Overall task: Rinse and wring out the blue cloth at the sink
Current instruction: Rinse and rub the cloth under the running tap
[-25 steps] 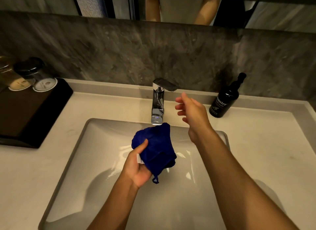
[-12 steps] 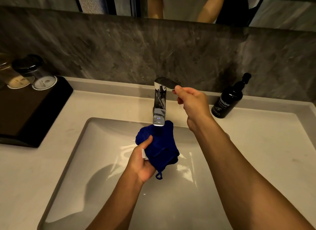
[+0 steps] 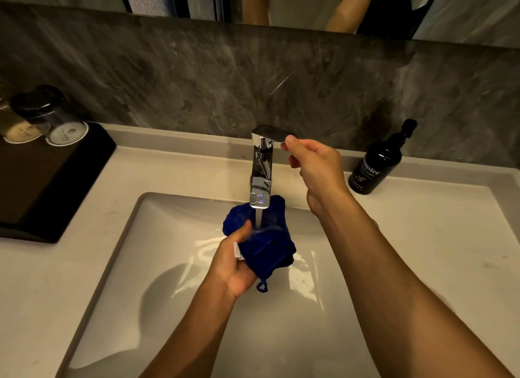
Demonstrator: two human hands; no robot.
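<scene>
Blue cloth (image 3: 263, 237) gripped in left hand (image 3: 235, 261); right hand (image 3: 315, 163) pinches faucet handle (image 3: 271, 133).

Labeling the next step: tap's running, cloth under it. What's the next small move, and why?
Probably let go of the tap handle and bring the right hand down to the cloth. Water is already falling on it, and only the left hand holds it bunched, so a second hand would help work the water through.

Blue cloth (image 3: 264, 237), chrome tap (image 3: 261, 175), black bottle (image 3: 377, 166)
</scene>
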